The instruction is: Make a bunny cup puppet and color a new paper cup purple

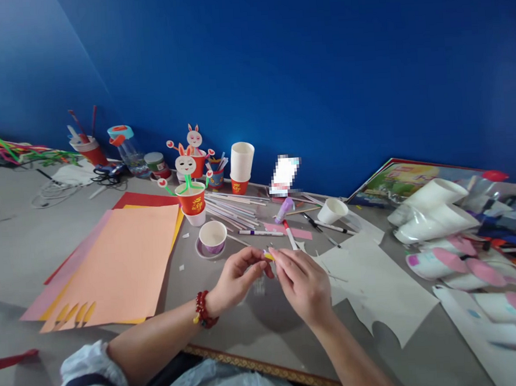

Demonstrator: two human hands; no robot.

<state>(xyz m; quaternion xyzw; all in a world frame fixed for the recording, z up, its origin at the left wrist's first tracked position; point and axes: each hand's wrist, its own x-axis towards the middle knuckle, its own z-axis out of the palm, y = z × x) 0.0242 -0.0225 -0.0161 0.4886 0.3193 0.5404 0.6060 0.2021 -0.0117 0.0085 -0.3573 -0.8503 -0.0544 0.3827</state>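
My left hand (241,275), with a red beaded bracelet at the wrist, has its fingers curled and pinched over the table. Against its fingertips, my right hand (305,280) is closed on a small yellow piece (268,256). What my left fingers hold, if anything, is too small to tell. Just beyond the left hand stands a paper cup with a purple base (213,237). A purple marker (260,233) and a red-capped marker (289,235) lie behind the fingertips. Cut white paper (377,279) lies beside the right hand.
Coloured paper sheets (117,254) are stacked at the left. Behind are rabbit figures in red cups (191,204), thin sticks (230,209), stacked white cups (242,162) and a glue stick (284,210). Pink and white paper rolls (446,260) lie at the right.
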